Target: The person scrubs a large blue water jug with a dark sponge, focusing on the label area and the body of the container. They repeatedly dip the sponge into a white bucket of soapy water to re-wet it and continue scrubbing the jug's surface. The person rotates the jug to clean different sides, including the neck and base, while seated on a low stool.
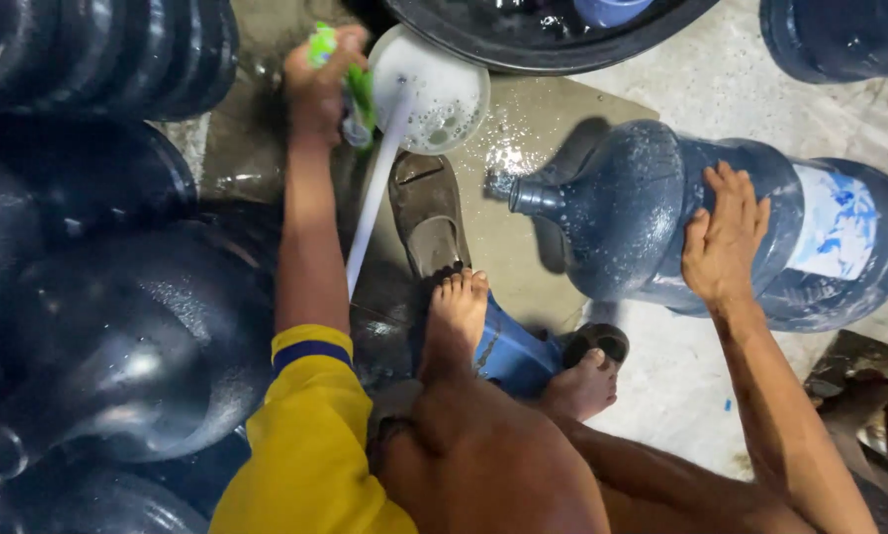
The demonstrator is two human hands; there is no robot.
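The left hand (pixel 317 84) grips a green brush with a white handle (pixel 373 188) in the soapy white bowl (pixel 442 91); the right hand (pixel 726 237) lies flat and spread on the wet blue plastic water jug (pixel 622 213), lying unscrubbed on the floor.

I see my left hand (pixel 317 87) closed on a green brush (pixel 357 89) at the rim of a white bowl (pixel 434 94) of soapy water, a white rod (pixel 373 198) slanting down from it. My right hand (pixel 726 237) rests flat on a big blue water jug (pixel 701 232) lying on its side on the wet floor (pixel 661 99). My bare feet (pixel 454 316) sit between them, and dark jugs (pixel 97 326) crowd the left.
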